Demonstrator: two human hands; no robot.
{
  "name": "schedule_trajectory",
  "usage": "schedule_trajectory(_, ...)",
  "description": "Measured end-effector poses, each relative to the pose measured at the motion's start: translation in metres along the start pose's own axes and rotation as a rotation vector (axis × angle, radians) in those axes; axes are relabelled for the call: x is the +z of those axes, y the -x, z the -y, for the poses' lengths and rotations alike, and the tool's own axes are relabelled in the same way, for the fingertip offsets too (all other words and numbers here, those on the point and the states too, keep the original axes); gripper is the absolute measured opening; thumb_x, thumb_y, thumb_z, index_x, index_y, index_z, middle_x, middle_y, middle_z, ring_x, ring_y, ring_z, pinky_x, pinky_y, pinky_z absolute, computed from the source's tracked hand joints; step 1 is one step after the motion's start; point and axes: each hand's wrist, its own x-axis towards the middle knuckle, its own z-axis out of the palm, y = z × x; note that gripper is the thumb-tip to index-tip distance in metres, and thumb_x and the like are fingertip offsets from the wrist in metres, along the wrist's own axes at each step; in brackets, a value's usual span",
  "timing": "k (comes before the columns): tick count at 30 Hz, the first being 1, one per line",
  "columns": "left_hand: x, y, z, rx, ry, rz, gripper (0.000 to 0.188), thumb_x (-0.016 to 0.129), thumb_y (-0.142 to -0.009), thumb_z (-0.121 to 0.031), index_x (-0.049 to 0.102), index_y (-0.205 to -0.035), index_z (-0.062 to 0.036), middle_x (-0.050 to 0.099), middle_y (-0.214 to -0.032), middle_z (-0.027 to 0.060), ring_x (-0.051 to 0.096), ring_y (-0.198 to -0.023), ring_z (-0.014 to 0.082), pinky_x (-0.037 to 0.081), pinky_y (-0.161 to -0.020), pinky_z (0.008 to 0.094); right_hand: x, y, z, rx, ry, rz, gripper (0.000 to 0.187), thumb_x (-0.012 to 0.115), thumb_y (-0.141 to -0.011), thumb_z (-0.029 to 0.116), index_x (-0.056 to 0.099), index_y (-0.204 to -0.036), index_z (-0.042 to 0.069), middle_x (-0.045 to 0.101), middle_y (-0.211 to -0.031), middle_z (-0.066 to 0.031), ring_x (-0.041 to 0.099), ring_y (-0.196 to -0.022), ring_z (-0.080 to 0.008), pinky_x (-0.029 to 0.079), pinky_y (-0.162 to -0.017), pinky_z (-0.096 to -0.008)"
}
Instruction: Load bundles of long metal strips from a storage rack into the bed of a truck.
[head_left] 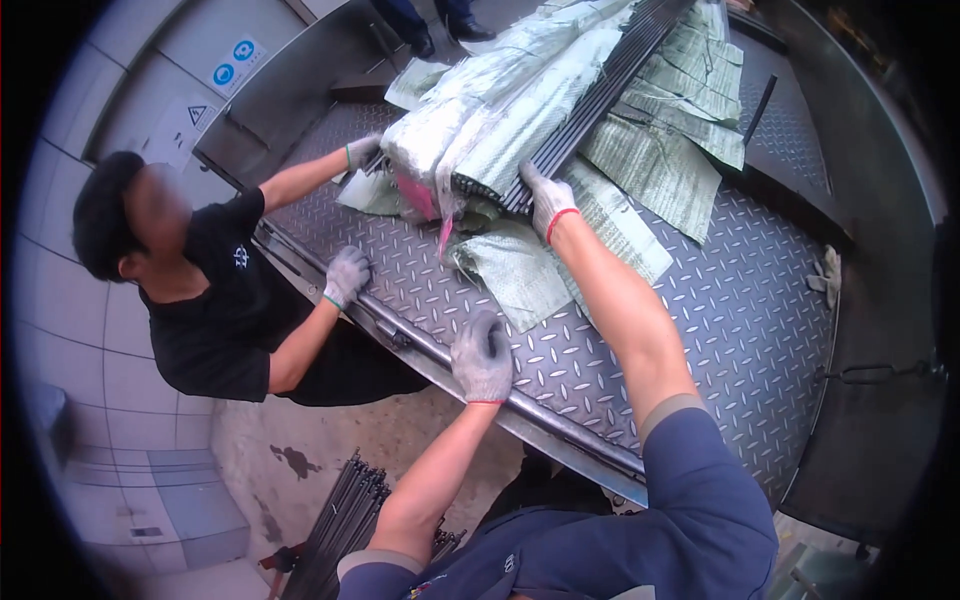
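Long, straight, dark rods (pixel 605 100), slim, packed side by side, slanting from far edge of tread-plate bed (pixel 750 370) to its middle. Gloved right hand (pixel 548 203) at their near ends, fingers bent against them; can't tell how tightly closed. Gloved left hand (pixel 483 357) at bed's near edge, fingers half curled; can't tell if gripping. White woven-wrapped bundle (pixel 490 110) tight alongside rods; loose woven sheets (pixel 655 175) crowd the other side. Co-worker's gloved hand (pixel 347 275) by near edge, glove (pixel 826 277) near right edge.
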Motion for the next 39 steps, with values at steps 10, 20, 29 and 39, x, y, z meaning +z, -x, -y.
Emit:
schedule_trajectory(10,-0.007,0.002,-0.001,-0.069,0.021,0.022,0.022,0.065,-0.083,0.003,0.071,-0.105,-0.0008,0.072,-0.106,0.0164,0.069,-0.103,0.0348,0.053,-0.095,0.0420,-0.037,0.042,0.033,0.149,-0.063,0.088,0.039,0.080,-0.090,0.016,0.068,-0.117,-0.009,0.074,-0.097,-0.0137,0.074,-0.080,-0.0221,0.063,-0.070,-0.0371)
schedule_trajectory(20,-0.003,-0.004,-0.005,-0.028,0.029,0.027,0.021,0.064,-0.083,0.004,0.071,-0.102,-0.0008,0.072,-0.105,0.0168,0.069,-0.102,0.0354,0.053,-0.095,0.0427,-0.055,0.025,0.049,0.278,-0.462,0.320,0.031,0.061,-0.103,0.035,0.067,-0.102,0.004,0.073,-0.091,-0.0142,0.074,-0.085,-0.0300,0.063,-0.080,-0.0488)
schedule_trajectory(29,-0.007,0.006,-0.003,-0.053,0.070,-0.008,0.020,0.064,-0.083,0.003,0.072,-0.101,-0.0004,0.072,-0.104,0.0169,0.070,-0.101,0.0351,0.054,-0.094,0.0418,-0.044,0.036,0.044,0.158,-0.403,0.300,0.027,0.059,-0.105,0.023,0.059,-0.083,0.008,0.058,-0.067,-0.0040,0.060,-0.060,-0.0216,0.056,-0.059,-0.0380)
schedule_trajectory(39,-0.007,0.006,0.002,-0.045,0.055,-0.053,0.016,0.065,-0.083,0.000,0.071,-0.097,-0.0023,0.072,-0.103,0.0154,0.070,-0.098,0.0352,0.054,-0.090,0.0427,-0.108,0.081,0.090,0.383,-0.534,0.187,0.038,0.065,-0.102,0.021,0.047,-0.069,0.015,0.048,-0.058,0.0013,0.050,-0.049,-0.0143,0.048,-0.049,-0.0298)
